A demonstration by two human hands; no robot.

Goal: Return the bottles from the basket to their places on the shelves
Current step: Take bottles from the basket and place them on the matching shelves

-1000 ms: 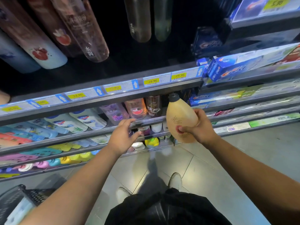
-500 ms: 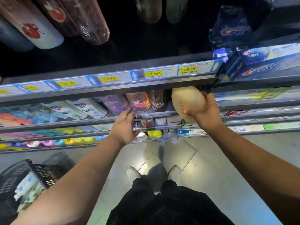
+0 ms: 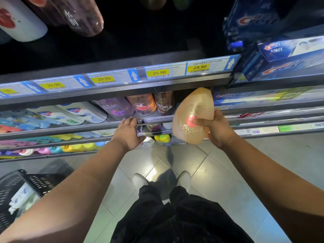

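We hold the peach bottle in our right hand, tilted into the shelf gap beside the brown bottle, left hand flat on that shelf's edge; next, we judge, push it upright inside.

Shelf carries white bottles, a purple bottle, an orange bottle and a dark bottle in one row. Tiled floor carries a black basket at lower left
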